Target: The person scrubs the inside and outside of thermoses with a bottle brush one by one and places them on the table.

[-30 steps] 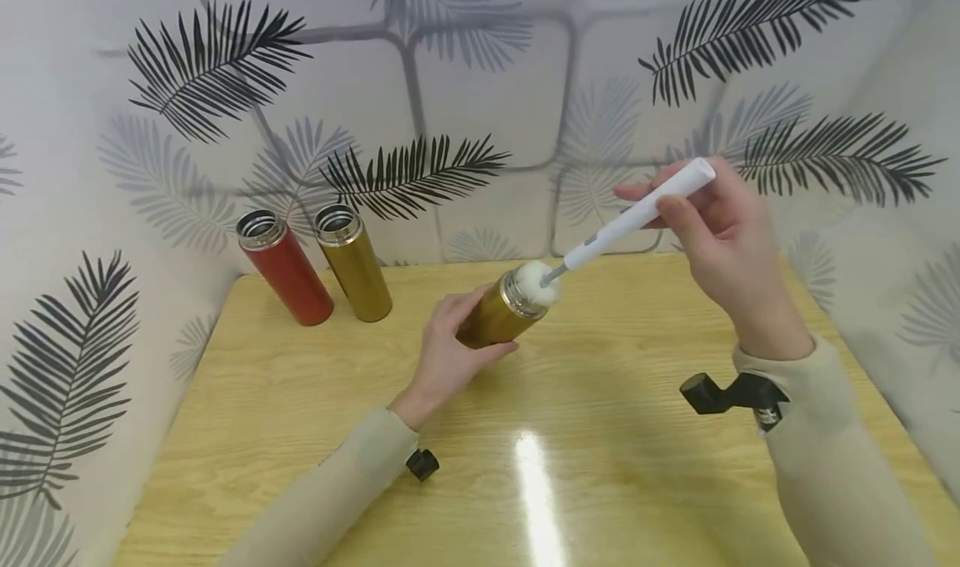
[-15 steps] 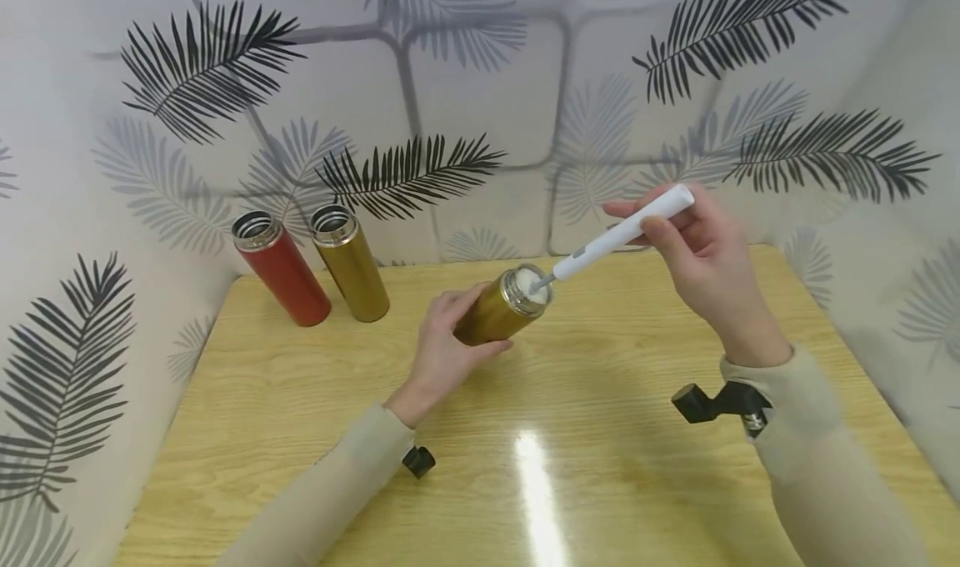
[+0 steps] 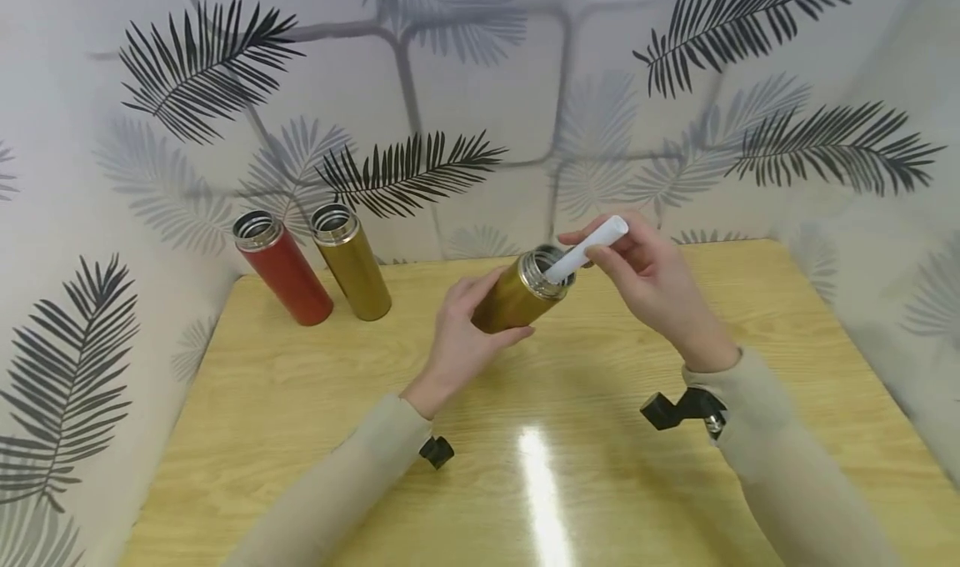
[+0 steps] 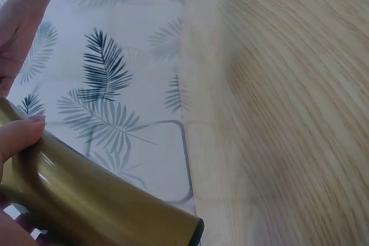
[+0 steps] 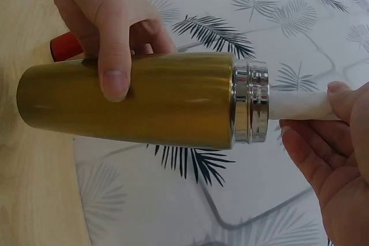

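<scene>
My left hand (image 3: 461, 333) grips a gold thermos bottle (image 3: 513, 300) round its body, holding it tilted above the table with its mouth to the right. Thumb and fingers of my right hand (image 3: 660, 292) pinch the white handle (image 3: 592, 248) of a bottle brush. Part of that handle is inside the bottle's steel neck (image 5: 252, 102); the brush head is hidden within. In the right wrist view, a short length of handle shows between the neck and my fingertips. The left wrist view has the bottle's base end (image 4: 173, 220) and my left thumb (image 4: 23, 136) across its side.
A red thermos bottle (image 3: 288, 279) and a second gold one (image 3: 356, 271) stand uncapped at the back left of the wooden table (image 3: 300, 417). Behind the table is a leaf-patterned wall covering (image 3: 480, 83).
My right hand has moved left and down, pushing the brush into the bottle; its white sponge head has gone from sight. The held bottle has shifted slightly right and up.
</scene>
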Demonstrator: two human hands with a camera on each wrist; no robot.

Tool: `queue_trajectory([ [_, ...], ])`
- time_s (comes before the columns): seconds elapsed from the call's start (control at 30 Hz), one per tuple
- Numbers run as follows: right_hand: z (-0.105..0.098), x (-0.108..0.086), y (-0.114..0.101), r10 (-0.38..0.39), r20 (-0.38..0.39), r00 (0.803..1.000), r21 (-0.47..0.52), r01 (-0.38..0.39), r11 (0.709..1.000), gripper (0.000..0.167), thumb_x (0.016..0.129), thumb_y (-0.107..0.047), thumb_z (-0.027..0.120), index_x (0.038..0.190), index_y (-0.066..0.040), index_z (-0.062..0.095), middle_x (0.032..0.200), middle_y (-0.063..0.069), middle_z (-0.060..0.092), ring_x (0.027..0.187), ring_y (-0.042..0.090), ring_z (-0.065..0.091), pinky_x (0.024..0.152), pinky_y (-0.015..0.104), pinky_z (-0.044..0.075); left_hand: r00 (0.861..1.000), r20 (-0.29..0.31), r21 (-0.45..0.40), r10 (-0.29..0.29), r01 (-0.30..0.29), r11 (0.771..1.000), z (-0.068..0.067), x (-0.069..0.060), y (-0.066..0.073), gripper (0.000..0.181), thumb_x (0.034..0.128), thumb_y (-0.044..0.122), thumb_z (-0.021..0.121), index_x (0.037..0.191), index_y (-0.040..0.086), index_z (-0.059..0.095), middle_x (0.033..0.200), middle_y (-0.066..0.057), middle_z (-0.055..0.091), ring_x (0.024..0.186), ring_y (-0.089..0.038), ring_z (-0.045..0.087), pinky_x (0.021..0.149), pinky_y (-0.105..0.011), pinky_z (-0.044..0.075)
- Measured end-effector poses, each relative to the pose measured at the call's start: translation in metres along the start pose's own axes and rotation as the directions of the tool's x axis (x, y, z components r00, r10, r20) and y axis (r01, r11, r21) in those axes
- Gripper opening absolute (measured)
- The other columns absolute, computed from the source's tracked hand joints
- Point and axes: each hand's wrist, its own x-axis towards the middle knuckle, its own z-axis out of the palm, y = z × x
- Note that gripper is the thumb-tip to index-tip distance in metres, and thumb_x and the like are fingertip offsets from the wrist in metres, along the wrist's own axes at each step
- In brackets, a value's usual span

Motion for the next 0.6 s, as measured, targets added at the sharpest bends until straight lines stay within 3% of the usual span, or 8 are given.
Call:
queue_trajectory([
  [0.07,0.002,-0.001,0.003,0.009,0.027,1.000,-0.034,-0.008,0.999,0.013,0.102,0.005,0.060,0.115,0.008,0.060,0.117,0.015,0.075,0.104,0.012,0.072,0.086,0.024,0.058,1.000,0.008,0.009,0.000,-0.001,1.000,0.000,0.000,0.000,0.079,0.0739,0.021,0.097,0.145,0.020,0.063,0.125,-0.007,0.063,0.118,-0.026,0.055,0.100,-0.049,0.047],
  [0.2,0.007,-0.003,0.008,0.025,0.024,0.999,-0.039,-0.024,0.999,0.017,0.099,0.013,0.060,0.115,0.008,0.062,0.112,0.017,0.075,0.100,0.012,0.071,0.083,0.023,0.057,1.000,0.026,0.029,-0.001,0.001,1.000,-0.002,-0.002,-0.004,0.078,0.0748,0.021,0.096,0.145,0.022,0.062,0.127,-0.007,0.062,0.119,-0.027,0.054,0.100,-0.050,0.046],
  [0.3,0.009,-0.004,0.010,0.054,0.008,0.998,0.056,-0.055,0.997,0.017,0.098,0.017,0.057,0.113,0.011,0.061,0.110,0.013,0.076,0.099,0.014,0.072,0.085,0.024,0.058,1.000,0.028,0.033,-0.004,0.003,0.999,-0.003,-0.003,-0.006,0.079,0.0750,0.020,0.096,0.146,0.022,0.062,0.128,-0.008,0.062,0.120,-0.027,0.053,0.101,-0.050,0.046],
  [0.47,0.009,-0.005,0.009,0.108,-0.019,0.994,0.233,-0.101,0.967,0.013,0.102,0.014,0.052,0.113,0.018,0.056,0.110,0.009,0.077,0.102,0.018,0.074,0.089,0.032,0.060,0.999,0.039,0.061,0.021,-0.023,0.998,-0.005,-0.004,-0.009,0.079,0.0756,0.021,0.096,0.146,0.021,0.061,0.129,-0.010,0.061,0.120,-0.028,0.053,0.100,-0.051,0.046],
  [0.6,0.004,-0.002,0.002,0.118,-0.058,0.991,0.254,-0.100,0.962,0.015,0.103,0.010,0.053,0.113,0.021,0.054,0.108,0.008,0.078,0.100,0.018,0.075,0.086,0.035,0.061,0.999,0.049,0.091,0.022,-0.027,0.996,-0.006,-0.005,-0.013,0.077,0.0770,0.021,0.095,0.147,0.019,0.061,0.131,-0.010,0.061,0.121,-0.029,0.051,0.100,-0.051,0.047],
])
